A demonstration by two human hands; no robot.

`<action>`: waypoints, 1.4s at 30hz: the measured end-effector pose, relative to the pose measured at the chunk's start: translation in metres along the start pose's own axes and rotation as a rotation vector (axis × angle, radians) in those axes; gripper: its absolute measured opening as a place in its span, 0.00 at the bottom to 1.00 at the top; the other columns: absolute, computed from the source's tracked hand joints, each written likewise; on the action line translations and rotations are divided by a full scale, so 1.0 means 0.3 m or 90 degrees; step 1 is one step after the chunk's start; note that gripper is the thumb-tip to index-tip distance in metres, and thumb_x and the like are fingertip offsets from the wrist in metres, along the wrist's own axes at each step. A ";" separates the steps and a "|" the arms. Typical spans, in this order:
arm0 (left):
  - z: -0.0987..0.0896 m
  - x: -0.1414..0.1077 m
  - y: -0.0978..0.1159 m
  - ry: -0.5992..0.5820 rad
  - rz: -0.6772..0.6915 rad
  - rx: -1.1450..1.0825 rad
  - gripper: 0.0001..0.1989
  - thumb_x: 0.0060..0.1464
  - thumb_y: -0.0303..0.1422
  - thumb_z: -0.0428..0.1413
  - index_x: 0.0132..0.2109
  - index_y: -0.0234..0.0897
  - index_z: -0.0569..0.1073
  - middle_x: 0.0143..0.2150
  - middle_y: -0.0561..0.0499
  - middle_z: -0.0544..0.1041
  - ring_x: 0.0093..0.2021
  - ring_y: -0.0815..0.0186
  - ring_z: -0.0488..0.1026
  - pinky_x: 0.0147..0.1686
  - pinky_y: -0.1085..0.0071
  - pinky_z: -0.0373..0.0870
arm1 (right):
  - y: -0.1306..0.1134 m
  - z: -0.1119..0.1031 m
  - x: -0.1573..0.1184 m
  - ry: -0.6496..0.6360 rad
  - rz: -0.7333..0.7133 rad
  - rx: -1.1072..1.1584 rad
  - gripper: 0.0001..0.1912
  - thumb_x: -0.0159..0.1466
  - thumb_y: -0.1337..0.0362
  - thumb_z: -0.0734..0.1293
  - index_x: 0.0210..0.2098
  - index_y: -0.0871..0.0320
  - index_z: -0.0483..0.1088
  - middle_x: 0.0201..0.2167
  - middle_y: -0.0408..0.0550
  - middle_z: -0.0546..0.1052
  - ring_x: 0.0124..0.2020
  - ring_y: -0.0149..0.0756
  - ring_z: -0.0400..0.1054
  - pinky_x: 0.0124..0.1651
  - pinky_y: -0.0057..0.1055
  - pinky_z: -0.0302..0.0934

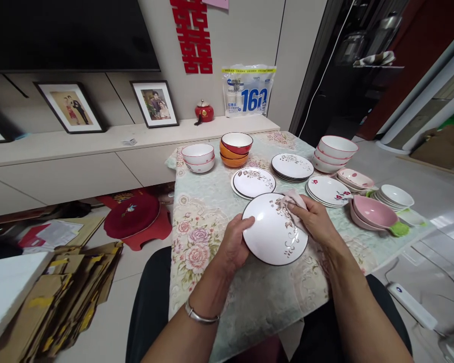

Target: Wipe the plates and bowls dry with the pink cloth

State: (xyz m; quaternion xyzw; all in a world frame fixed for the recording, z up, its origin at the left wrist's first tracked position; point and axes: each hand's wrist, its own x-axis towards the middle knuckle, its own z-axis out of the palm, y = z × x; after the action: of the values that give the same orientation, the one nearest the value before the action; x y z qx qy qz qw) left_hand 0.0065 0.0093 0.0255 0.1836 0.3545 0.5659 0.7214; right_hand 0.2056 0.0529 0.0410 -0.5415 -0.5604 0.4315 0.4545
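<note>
Cloth (pixel 292 195) crumpled against glossy plate (pixel 270 232).

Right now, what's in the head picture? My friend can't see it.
The left hand holds a white, dark-rimmed plate while the right hand presses a pale cloth or tissue on its flower pattern. Stacked bowls and other plates stand on the flowered tablecloth.

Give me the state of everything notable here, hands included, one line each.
Held plate: in hand, patterned face up
Cloth: crumpled, against the plate
Left hand: gripping the plate's left edge
Right hand: holding the cloth
Red bowl: upright, atop orange bowls
Pink bowls: nested, upright
Rear plate stack: top plate's pattern showing
Television: screen dark
</note>
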 end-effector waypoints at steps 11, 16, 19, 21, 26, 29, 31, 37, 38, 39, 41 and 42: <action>0.007 0.004 -0.029 0.179 0.065 -0.005 0.22 0.42 0.33 0.68 0.45 0.29 0.75 0.35 0.42 0.82 0.32 0.57 0.79 0.39 0.60 0.75 | 0.020 0.068 0.000 -0.011 0.051 0.124 0.20 0.56 0.49 0.70 0.38 0.59 0.75 0.27 0.43 0.75 0.27 0.34 0.64 0.31 0.29 0.56; 0.011 0.008 -0.030 0.241 0.143 -0.061 0.18 0.50 0.30 0.63 0.49 0.30 0.74 0.40 0.43 0.82 0.34 0.61 0.80 0.42 0.62 0.76 | 0.032 0.141 -0.017 0.050 0.072 0.169 0.21 0.55 0.47 0.70 0.36 0.59 0.73 0.25 0.43 0.74 0.26 0.34 0.63 0.29 0.29 0.55; 0.015 0.007 -0.026 0.251 0.173 -0.081 0.20 0.52 0.29 0.61 0.53 0.32 0.73 0.42 0.43 0.82 0.37 0.61 0.80 0.44 0.63 0.75 | 0.041 0.170 -0.027 0.050 0.095 0.179 0.22 0.56 0.46 0.68 0.38 0.58 0.72 0.20 0.39 0.69 0.20 0.31 0.58 0.23 0.27 0.49; 0.019 0.005 -0.025 0.229 0.162 -0.088 0.22 0.51 0.28 0.61 0.54 0.32 0.73 0.43 0.43 0.82 0.40 0.60 0.80 0.46 0.63 0.75 | 0.043 0.167 -0.022 0.037 0.104 0.200 0.22 0.55 0.48 0.69 0.40 0.58 0.71 0.21 0.39 0.69 0.20 0.31 0.58 0.23 0.27 0.49; 0.024 -0.001 -0.024 0.100 0.022 -0.111 0.20 0.48 0.31 0.61 0.49 0.28 0.77 0.43 0.39 0.82 0.45 0.53 0.79 0.49 0.60 0.73 | 0.025 0.071 0.006 0.047 0.077 0.175 0.20 0.52 0.52 0.72 0.38 0.59 0.73 0.26 0.42 0.74 0.25 0.32 0.62 0.29 0.28 0.53; 0.017 -0.006 -0.022 0.015 -0.053 -0.055 0.18 0.46 0.32 0.63 0.44 0.26 0.78 0.41 0.38 0.82 0.43 0.52 0.79 0.47 0.60 0.74 | 0.010 0.008 0.005 0.000 0.051 0.102 0.19 0.54 0.53 0.72 0.40 0.58 0.74 0.28 0.42 0.74 0.26 0.32 0.62 0.29 0.28 0.53; 0.011 -0.008 -0.022 -0.010 -0.071 -0.010 0.18 0.45 0.32 0.65 0.44 0.27 0.78 0.39 0.38 0.83 0.40 0.52 0.80 0.45 0.60 0.74 | 0.005 -0.010 -0.003 -0.042 0.046 0.059 0.18 0.56 0.53 0.71 0.41 0.57 0.74 0.29 0.42 0.75 0.27 0.32 0.64 0.30 0.28 0.54; 0.007 -0.002 -0.035 0.096 0.019 -0.002 0.21 0.45 0.35 0.67 0.46 0.28 0.76 0.35 0.40 0.83 0.34 0.55 0.80 0.42 0.57 0.75 | 0.013 0.040 -0.014 -0.025 0.063 0.108 0.19 0.57 0.50 0.70 0.39 0.58 0.73 0.28 0.43 0.75 0.26 0.34 0.64 0.29 0.29 0.55; 0.007 0.000 -0.038 0.110 0.031 -0.011 0.21 0.45 0.35 0.67 0.46 0.28 0.76 0.35 0.40 0.82 0.33 0.55 0.80 0.43 0.57 0.75 | 0.015 0.053 -0.013 -0.016 0.068 0.120 0.19 0.57 0.48 0.70 0.39 0.58 0.73 0.27 0.43 0.75 0.26 0.34 0.64 0.28 0.29 0.55; 0.007 0.001 -0.040 0.125 0.040 -0.020 0.21 0.46 0.35 0.67 0.46 0.28 0.76 0.35 0.41 0.82 0.33 0.56 0.80 0.43 0.57 0.75 | 0.017 0.066 -0.012 -0.008 0.074 0.129 0.20 0.57 0.47 0.69 0.37 0.57 0.72 0.26 0.43 0.74 0.25 0.34 0.63 0.28 0.29 0.55; 0.007 0.003 -0.043 0.161 0.061 -0.036 0.20 0.47 0.34 0.66 0.46 0.28 0.75 0.35 0.41 0.82 0.33 0.56 0.80 0.43 0.57 0.75 | 0.023 0.089 -0.009 0.007 0.084 0.134 0.21 0.57 0.45 0.68 0.35 0.57 0.71 0.25 0.43 0.74 0.26 0.35 0.64 0.29 0.30 0.56; 0.007 0.004 -0.044 0.178 0.073 -0.045 0.20 0.48 0.34 0.66 0.47 0.28 0.75 0.36 0.41 0.82 0.33 0.57 0.80 0.44 0.57 0.75 | 0.027 0.099 -0.009 0.017 0.083 0.128 0.22 0.57 0.44 0.67 0.33 0.57 0.71 0.25 0.44 0.74 0.26 0.36 0.64 0.30 0.31 0.57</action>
State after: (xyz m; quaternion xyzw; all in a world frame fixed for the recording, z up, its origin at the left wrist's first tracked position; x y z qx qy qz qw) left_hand 0.0173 0.0069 0.0178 0.0975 0.4206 0.6384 0.6372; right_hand 0.1784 0.0509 0.0266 -0.5344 -0.4716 0.5069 0.4848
